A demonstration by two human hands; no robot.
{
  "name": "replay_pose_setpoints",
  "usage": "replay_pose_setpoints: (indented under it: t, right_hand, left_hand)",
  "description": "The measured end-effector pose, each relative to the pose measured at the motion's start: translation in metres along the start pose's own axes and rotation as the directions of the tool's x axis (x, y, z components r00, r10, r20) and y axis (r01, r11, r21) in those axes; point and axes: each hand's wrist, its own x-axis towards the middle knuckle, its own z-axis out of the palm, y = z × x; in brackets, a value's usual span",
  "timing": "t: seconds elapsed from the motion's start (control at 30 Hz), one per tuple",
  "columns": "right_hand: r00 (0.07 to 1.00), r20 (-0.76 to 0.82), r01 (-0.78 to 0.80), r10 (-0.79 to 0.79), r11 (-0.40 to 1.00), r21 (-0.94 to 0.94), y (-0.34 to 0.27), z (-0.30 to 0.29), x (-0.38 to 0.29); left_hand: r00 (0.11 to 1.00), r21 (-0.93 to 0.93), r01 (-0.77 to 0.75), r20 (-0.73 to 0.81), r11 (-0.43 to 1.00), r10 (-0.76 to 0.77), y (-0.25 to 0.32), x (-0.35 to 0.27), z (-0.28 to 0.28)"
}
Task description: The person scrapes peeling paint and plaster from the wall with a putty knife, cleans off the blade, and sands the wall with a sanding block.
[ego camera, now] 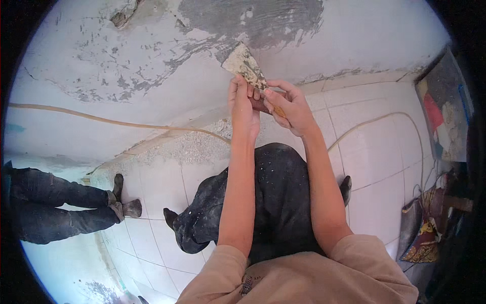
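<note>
In front of the wall, my right hand [286, 104] grips a putty knife by its yellow-orange handle [280, 111]. Its wide blade [245, 65] points up and to the left and is crusted with pale and dark residue. My left hand [243, 104] is against the lower edge of the blade, the thumb beside it. The curled fingers of this hand rest on a reddish-brown piece [260, 105] between both hands. What that piece is cannot be told, as the hands hide part of it. Behind the blade, the white wall [182, 79] has a rough grey patch [250, 19].
Crumbled debris [190, 148] lies along the wall's foot on white floor tiles [374, 152]. A beige hose or cable [125, 122] runs across; a similar length [383, 116] curves at right. Another person's legs [60, 201] are at left. A sheet-like panel [442, 106] and bags [423, 235] stand at right.
</note>
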Motion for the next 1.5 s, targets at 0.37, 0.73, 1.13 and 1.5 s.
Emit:
replay_pose_setpoints:
  t: [0.37,0.73,1.13,1.5]
  right_hand:
    - [0.977,0.024,-0.212,0.212,0.977,-0.007,-0.015,-0.013,-0.003]
    - [0.993,-0.012,0.101,-0.121,0.879,-0.467,-0.032,-0.014,-0.019]
    - [0.999,0.040,0.026,-0.012,0.927,-0.374,-0.007,-0.010,-0.006]
    - [0.989,0.035,-0.144,0.144,0.990,0.005,0.001,-0.011,0.000]
  left_hand:
    - [0.995,0.173,0.099,0.007,0.980,-0.102,0.007,-0.007,-0.009]
    - [0.998,0.406,0.070,-0.036,0.911,-0.061,0.017,-0.017,-0.019]
    - [0.998,0.394,0.035,-0.062,0.919,-0.012,0.012,-0.002,-0.027]
    - [0.999,0.241,0.044,-0.021,0.970,-0.040,0.004,0.009,-0.022]
